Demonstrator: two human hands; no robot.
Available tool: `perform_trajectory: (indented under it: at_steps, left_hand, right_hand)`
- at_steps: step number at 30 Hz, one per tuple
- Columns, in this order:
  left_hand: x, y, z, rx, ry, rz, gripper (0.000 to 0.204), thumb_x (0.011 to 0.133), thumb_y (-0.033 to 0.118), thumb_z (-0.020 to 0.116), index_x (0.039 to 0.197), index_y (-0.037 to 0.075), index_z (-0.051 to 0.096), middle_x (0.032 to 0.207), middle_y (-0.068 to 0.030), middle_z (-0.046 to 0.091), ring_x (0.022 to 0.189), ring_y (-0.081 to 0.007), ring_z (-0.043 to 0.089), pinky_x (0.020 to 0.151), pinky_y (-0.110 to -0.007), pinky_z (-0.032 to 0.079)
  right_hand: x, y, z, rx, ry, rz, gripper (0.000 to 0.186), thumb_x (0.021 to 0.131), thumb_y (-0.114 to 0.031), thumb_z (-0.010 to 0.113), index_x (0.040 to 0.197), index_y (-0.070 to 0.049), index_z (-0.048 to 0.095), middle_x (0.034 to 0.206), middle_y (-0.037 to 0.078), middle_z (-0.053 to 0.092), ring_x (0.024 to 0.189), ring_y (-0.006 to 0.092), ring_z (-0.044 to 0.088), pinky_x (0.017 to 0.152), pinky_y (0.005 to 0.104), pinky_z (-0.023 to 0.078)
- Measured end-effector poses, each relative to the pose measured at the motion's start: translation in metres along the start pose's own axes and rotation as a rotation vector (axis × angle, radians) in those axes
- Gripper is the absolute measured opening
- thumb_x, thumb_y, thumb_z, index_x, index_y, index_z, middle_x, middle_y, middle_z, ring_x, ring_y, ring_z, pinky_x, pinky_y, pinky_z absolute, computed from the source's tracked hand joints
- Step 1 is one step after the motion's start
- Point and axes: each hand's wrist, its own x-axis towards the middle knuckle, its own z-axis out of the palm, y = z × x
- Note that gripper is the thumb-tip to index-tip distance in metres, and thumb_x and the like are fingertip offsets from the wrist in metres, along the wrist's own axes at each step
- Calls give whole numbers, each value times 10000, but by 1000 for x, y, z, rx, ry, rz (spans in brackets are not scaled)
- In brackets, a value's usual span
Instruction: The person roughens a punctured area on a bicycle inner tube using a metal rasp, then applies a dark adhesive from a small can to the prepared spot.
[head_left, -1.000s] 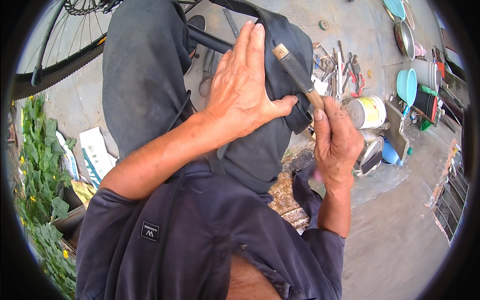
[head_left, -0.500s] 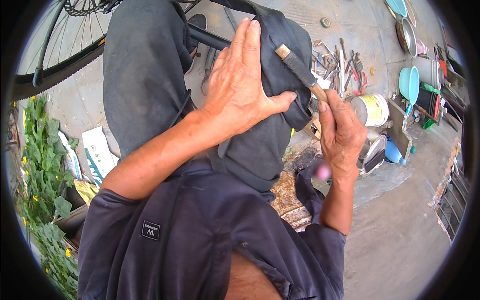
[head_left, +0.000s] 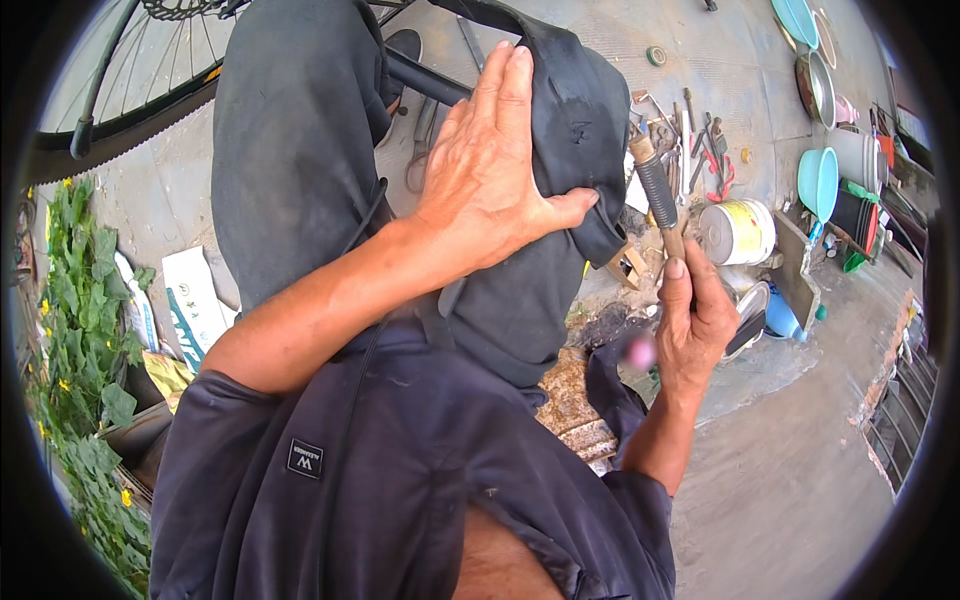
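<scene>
My left hand [head_left: 485,185] lies spread, fingers out and thumb apart, pressing on a black rubber tube [head_left: 575,95] draped over my thigh [head_left: 495,315]; a small rough mark shows on the rubber right of the fingers. My right hand [head_left: 695,310] grips a wooden-handled stick [head_left: 655,185] with a dark ridged, wound section and a pale end, held upright just right of the rubber and apart from it. My other dark-trousered leg [head_left: 290,140] is to the left.
A bicycle wheel [head_left: 130,90] stands upper left, leafy plants [head_left: 80,320] and bags [head_left: 190,305] below it. Scattered hand tools [head_left: 710,155], a white bucket [head_left: 738,232], teal basins [head_left: 818,180] and a board [head_left: 795,260] lie right. A metal grille [head_left: 900,400] edges the far right.
My right hand has moved right and down with the stick, whose tip has left the rubber, uncovering the rough mark. My left hand stays pressed in nearly the same place.
</scene>
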Motion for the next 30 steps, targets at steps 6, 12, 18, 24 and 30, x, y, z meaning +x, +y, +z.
perform_trajectory:
  at_steps: [6,12,18,24,30]
  left_hand:
    - [0,0,1,-53,5,24,1276,697,421,894,1584,-70,119,1616,-320,238,1483,-453,325,1201,-473,332]
    - [-1,1,1,-70,5,9,1278,675,398,888,1584,-71,123,1615,-318,243,1478,-446,338,1203,-469,332]
    - [-1,0,3,-63,58,15,1227,665,420,870,1561,-83,200,1598,-309,290,1360,-482,444,1152,-476,376]
    - [2,4,0,-82,-33,-26,1266,665,368,879,1582,-79,128,1612,-314,254,1480,-447,333,1204,-471,328]
    - [1,-2,2,-36,55,25,1229,674,441,867,1561,-94,205,1603,-310,283,1393,-475,417,1173,-466,355]
  right_hand:
    - [8,-3,11,-89,8,-149,263,995,-122,699,1206,35,706,823,75,700,690,100,610,626,259,500]
    - [20,-28,25,-251,-32,-364,311,860,-85,798,1153,-17,721,697,91,597,542,242,589,502,367,454]
    - [15,-32,-15,-340,-113,-354,307,833,-82,821,1123,-21,740,700,102,611,521,255,597,497,389,469]
    - [23,-35,8,-322,-97,-337,295,840,-86,819,1116,-15,742,705,107,615,518,267,597,498,382,471]
    - [12,-25,-21,-335,-171,-295,337,842,-57,799,1168,-17,724,724,113,637,546,279,614,511,385,487]
